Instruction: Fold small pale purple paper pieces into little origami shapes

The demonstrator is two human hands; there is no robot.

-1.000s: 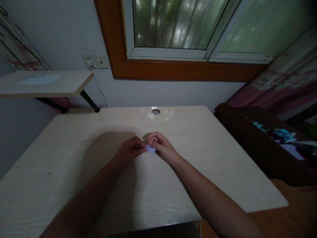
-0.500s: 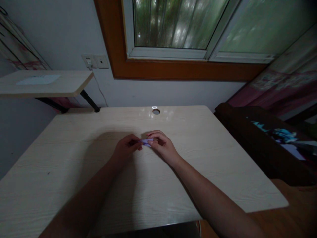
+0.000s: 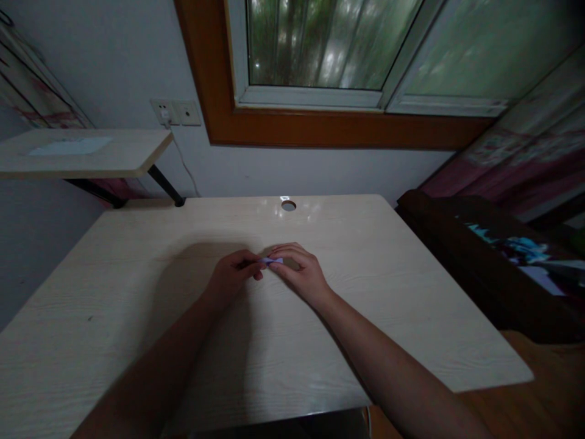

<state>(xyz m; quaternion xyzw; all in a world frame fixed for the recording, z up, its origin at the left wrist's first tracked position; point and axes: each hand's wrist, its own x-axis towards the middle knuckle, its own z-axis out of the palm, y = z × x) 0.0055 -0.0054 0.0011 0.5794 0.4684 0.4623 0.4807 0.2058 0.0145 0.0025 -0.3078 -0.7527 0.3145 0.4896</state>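
Between my two hands is a small piece of folded purple paper, held just over the middle of the desk. My left hand pinches its left end between thumb and forefinger. From the other side, the thumb and fingertips of my right hand close on the paper, with the fingers arched above it. Much of the paper is hidden behind the fingertips, so its full folded shape does not show.
The pale wooden desk has a round cable hole near its back edge. A raised shelf with a paper sheet stands at left. Beyond the right edge is a dark wooden piece of furniture with blue items on it. A window is ahead.
My right hand's thumb and fingers have shifted slightly along the paper and pressed closer together. The paper now looks narrower and flatter. My left hand stays nearly in place.
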